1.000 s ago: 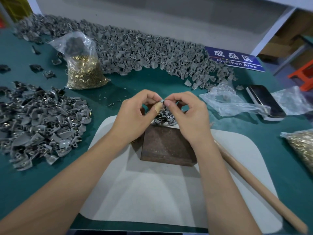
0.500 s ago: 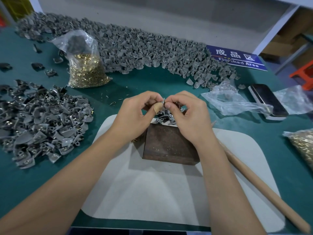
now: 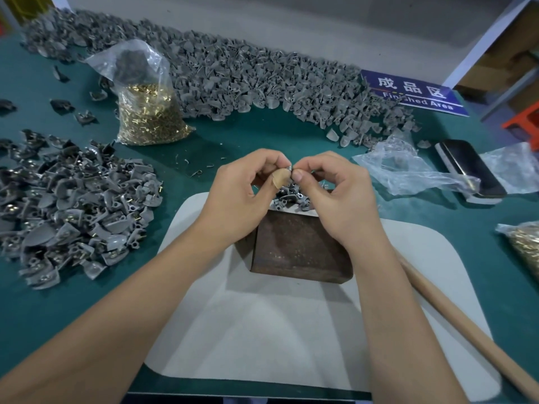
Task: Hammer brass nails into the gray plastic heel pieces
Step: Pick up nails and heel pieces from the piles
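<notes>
the fingers of both hands meet tip to tip above the far edge of a brown block, curled in and pinching one small gray heel piece between them; only a sliver of it shows, so whether a nail sits in it cannot be told. the left hand has a tan bandage on its thumb, and that thumb presses against the thumb tip of the right hand.

just under the hands a little cluster of gray pieces lies at the far edge of the brown block, which stands on a pale mat spread on the green desk. a wooden handle lies slantwise across the mat's right side.

containers: to the far left a clear plastic bag stands slumped on the desk, its lower half filled with brass nails and its neck bunched shut. at the right edge a second bag of brass nails is partly out of view. right of the hands lies a crumpled clear bag, with a dark phone beside it.

loose on the desk, a pile of heel pieces with brass showing lies to the left, and a long heap of gray heel pieces runs along the far side up to a blue sign reading "finished area".
</notes>
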Motion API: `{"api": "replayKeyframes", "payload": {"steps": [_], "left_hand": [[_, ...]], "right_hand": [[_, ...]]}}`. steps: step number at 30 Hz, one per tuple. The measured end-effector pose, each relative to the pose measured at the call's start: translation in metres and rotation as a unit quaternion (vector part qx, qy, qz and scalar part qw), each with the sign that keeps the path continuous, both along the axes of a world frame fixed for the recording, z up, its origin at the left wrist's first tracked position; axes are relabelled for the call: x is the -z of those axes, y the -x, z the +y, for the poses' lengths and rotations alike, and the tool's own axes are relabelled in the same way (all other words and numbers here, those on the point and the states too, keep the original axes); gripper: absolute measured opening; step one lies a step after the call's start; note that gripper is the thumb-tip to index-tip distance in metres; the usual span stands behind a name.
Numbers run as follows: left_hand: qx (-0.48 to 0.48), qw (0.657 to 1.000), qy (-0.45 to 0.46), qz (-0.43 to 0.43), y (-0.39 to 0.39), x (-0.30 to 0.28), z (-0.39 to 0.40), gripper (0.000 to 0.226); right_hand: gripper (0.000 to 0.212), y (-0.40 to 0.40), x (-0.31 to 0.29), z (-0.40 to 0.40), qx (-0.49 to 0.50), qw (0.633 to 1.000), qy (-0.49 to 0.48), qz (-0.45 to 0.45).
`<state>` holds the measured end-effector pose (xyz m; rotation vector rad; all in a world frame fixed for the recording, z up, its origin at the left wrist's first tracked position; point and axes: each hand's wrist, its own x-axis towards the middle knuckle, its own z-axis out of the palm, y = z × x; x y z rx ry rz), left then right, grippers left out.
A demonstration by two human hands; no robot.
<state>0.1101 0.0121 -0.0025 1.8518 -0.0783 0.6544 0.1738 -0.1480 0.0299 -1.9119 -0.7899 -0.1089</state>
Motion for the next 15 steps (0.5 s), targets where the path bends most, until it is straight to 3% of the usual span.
{"api": "replayKeyframes", "payload": {"steps": [9, 15], "left_hand": [[0.015, 1.000, 0.025, -0.002, 0.0006, -0.0018, -0.0001, 0.009], [0.000, 0.997, 0.072, 0.005, 0.0025, -0.0035, -0.0064, 0.008]], "right_hand": [[0.013, 0.0007, 0.0021, -0.0011, 0.014, 0.998, -0.030, 0.050], [0.013, 0.0073, -0.0003, 0.0009, 0.038, 0.999, -0.028, -0.016]]}}
